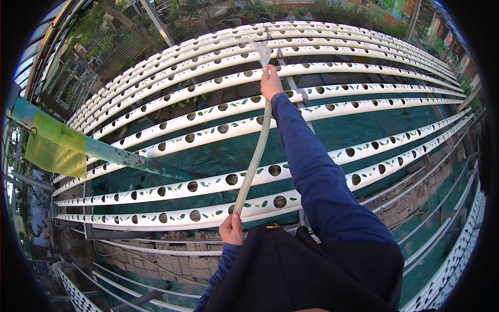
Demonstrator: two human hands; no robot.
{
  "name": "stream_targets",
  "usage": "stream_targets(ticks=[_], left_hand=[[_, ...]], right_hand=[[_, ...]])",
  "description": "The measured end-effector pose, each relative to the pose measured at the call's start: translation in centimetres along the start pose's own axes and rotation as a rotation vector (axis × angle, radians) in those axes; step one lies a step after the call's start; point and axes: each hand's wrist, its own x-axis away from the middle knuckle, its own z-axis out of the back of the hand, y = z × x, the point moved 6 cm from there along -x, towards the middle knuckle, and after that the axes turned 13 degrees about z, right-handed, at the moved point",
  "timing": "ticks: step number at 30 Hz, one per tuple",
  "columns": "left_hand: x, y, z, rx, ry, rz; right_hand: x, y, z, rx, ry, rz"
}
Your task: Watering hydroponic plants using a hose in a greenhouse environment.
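My right hand [270, 82] is stretched out far ahead and closed around the front end of a pale reinforced hose [255, 156]. Water [263, 52] sprays in a fan from the hose's mouth over the far white pipes. Close to my body, my left hand [232, 230] grips the same hose lower down, its thumb along the top. Beneath the hose run long white hydroponic pipes [210, 185] with round holes, set in rows. Green and yellow leaf bits or marks dot the nearer pipes. The hose behind my left hand is hidden.
A worn turquoise pole [117, 150] slants in from the left, with a yellow sheet [58, 146] hanging on it. Green sheeting [206, 156] lies under the pipes. Brick paving [187, 263] and thin rails [156, 247] are near my body, and plants [249, 11] stand beyond the far pipes.
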Motion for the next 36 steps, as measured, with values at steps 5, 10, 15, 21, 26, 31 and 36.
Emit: stream_targets(ticks=[5,10,15,21,26,31,36], left_hand=[[-1.7,0.6,-3.0,-0.031,-0.049,0.008],[-2.8,0.7,-5.0,-0.004,-0.082,0.058],[-3.0,1.2,-5.2,-0.058,-0.048,0.014],[-2.6,1.2,-4.3,-0.042,0.016,0.001],[-2.1,0.7,-2.9,-0.086,0.004,-0.048],[-0.3,-1.0,-0.3,-0.054,-0.061,-0.058],[1.5,-4.3,5.7,-0.13,-0.139,-0.089]], right_hand=[[-2.0,0.1,4.6,0.148,0.126,0.075],[-4.2,-1.3,3.3,0.202,0.066,0.138],[-5.3,-3.3,-1.7,0.123,-0.164,0.205],[-4.7,-5.4,-2.7,0.061,-0.128,0.234],[-2.3,-3.9,2.7,0.013,0.08,0.139],[2.9,-1.8,6.3,0.122,0.115,0.027],[9.8,-2.3,5.3,0.102,-0.01,-0.033]])
